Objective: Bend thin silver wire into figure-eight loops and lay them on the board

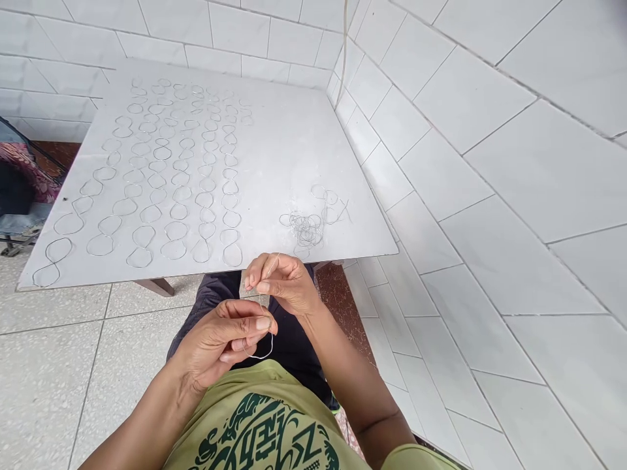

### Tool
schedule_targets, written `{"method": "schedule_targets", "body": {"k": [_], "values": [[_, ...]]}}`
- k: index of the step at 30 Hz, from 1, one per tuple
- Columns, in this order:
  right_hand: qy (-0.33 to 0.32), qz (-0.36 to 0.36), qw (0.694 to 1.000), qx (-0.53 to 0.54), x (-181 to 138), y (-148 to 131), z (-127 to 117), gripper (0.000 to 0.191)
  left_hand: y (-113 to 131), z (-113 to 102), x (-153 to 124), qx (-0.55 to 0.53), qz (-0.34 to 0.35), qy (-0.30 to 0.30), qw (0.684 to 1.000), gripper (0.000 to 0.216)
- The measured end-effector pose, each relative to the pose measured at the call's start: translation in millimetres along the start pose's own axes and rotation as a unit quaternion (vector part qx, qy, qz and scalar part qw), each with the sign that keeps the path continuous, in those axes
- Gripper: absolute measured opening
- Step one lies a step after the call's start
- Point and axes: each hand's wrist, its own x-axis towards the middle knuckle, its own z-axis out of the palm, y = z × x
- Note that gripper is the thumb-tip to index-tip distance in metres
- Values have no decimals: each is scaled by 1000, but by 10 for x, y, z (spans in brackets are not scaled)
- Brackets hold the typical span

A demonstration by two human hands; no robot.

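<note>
Between my two hands is a thin, pale wire loop (265, 357), held over my lap in front of the table edge. My left hand (230, 336) pinches it with thumb and forefinger, and a round part of the loop hangs below. Just above, my right hand (281, 281) closes its fingertips on the upper part of the same wire. Some of the wire is hidden behind my fingers. On the white table top (289, 150) lie rows of figure-eight wire loops (142, 247). A tangled heap of thin wire (306, 228) sits near the front right of the table.
White tiled walls (470, 163) close in the back and right of the table. A cable (344, 52) hangs down in the corner. At far left stands something with dark and patterned cloth (29, 173). Speckled floor tiles (44, 372) show below.
</note>
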Motion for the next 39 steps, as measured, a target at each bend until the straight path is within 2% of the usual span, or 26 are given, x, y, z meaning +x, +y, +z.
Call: {"method": "schedule_targets", "body": {"k": [10, 14, 17, 19, 21, 23, 24, 27, 29, 30, 32, 36, 39], "values": [[126, -87, 982, -114, -66, -49, 73, 17, -16, 41, -96, 23, -12, -6, 1000, 18], [201, -103, 960, -166, -67, -32, 96, 18, -5, 26, -80, 41, -6, 14, 999, 19], [249, -116, 948, -160, -54, -51, 49, 17, 3, -3, -63, 51, 4, 27, 998, 21], [260, -123, 943, -167, -61, -131, -10, 25, 16, -24, -58, 66, 7, 33, 997, 22], [237, -139, 935, -222, -82, -278, -74, 32, 35, -44, -56, 91, 12, 36, 995, 24], [161, -156, 912, -343, -99, -459, -134, 32, 56, -64, -52, 117, 23, 43, 992, 26], [102, -158, 889, -417, -100, -545, -161, 32, 65, -76, -48, 129, 29, 48, 990, 27], [-69, -154, 788, -592, -57, -697, -235, 43, 71, -121, -35, 160, 53, 69, 983, 28], [-129, -160, 732, -649, -10, -684, -278, 32, 56, -152, -29, 178, 68, 76, 979, 29], [-138, -167, 715, -665, 11, -648, -294, 25, 44, -163, -27, 184, 76, 79, 977, 29], [-129, -181, 699, -680, 34, -543, -300, 22, 14, -169, -22, 189, 94, 90, 973, 30], [-87, -179, 701, -685, 3, -322, -195, 26, -28, -148, -2, 177, 123, 130, 968, 30], [-76, -141, 699, -697, -51, -268, -78, 29, -12, -159, 5, 175, 139, 148, 963, 31]]}}
